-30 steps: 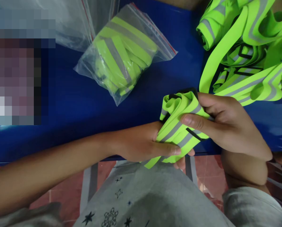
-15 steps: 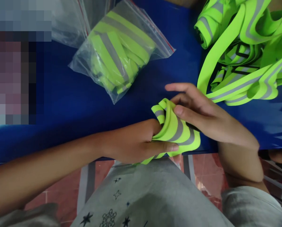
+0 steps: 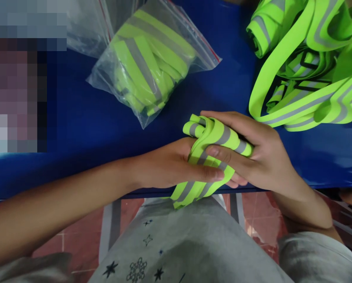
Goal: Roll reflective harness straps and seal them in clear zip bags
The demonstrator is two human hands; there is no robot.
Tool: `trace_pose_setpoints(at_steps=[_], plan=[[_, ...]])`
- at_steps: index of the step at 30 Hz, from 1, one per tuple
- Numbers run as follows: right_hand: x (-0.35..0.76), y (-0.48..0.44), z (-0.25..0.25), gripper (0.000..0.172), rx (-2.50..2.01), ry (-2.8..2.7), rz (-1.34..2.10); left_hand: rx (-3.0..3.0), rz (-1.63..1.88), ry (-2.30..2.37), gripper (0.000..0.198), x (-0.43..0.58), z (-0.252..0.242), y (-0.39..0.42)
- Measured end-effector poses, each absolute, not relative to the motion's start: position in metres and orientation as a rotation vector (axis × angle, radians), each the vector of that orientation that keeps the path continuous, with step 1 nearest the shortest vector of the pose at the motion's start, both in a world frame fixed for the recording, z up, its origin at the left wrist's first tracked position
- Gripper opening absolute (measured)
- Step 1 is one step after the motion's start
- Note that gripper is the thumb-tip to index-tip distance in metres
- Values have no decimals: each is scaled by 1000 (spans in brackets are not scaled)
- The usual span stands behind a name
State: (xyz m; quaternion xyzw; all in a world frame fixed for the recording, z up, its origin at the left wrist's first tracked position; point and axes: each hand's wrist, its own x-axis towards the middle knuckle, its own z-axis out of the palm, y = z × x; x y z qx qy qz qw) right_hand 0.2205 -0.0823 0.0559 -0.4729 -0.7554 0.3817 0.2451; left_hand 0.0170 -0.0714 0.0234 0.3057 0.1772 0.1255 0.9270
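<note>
Strap bundle (image 3: pixel 207 135) in neon yellow-green with grey stripes, sitting just off centre toward 4 o'clock, held up around the near edge of the blue desk (image 3: pixel 76 118). Both hands are on it, so neither one's free: the left hand (image 3: pixel 176 165), arm coming in from about 8 o'clock, has its thumb pressed flat on top, and the right hand (image 3: pixel 261 153), arm from 4 o'clock, is curled round the other side with its thumb on the front too. Most of the fingers are tucked behind the strap, so can't tell exactly how those sit. It's folded over in layers, with ends poking out toward 7 o'clock. Between 11 and 12 there's a clear zip bag (image 3: pixel 103 72) with the same kind of strap folded inside, and a big loopy heap of straps (image 3: pixel 305 63) is over at 2. Grey top (image 3: pixel 193 236) with star prints down at 6, red tile floor (image 3: pixel 261 220) either side.
</note>
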Motion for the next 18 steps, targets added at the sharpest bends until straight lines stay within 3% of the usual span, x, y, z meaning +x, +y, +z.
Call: trace_pose_setpoints(at_steps=[6,8,11,15,18], plan=[[221,-87,69,36,-1433,-1880,914,687,126,324,21,13,28,-70],[222,-86,73,27,-1443,-1715,923,746,118,329,23,13,27,-70],[224,-83,74,11,-1427,-1340,1229,922,166,391,26,14,26,-69],[223,-75,65,34,-1432,-965,1918,1156,218,378,29,13,28,-64],[221,-71,56,30,-1429,-1068,1796,1218,231,376,30,13,30,-64]])
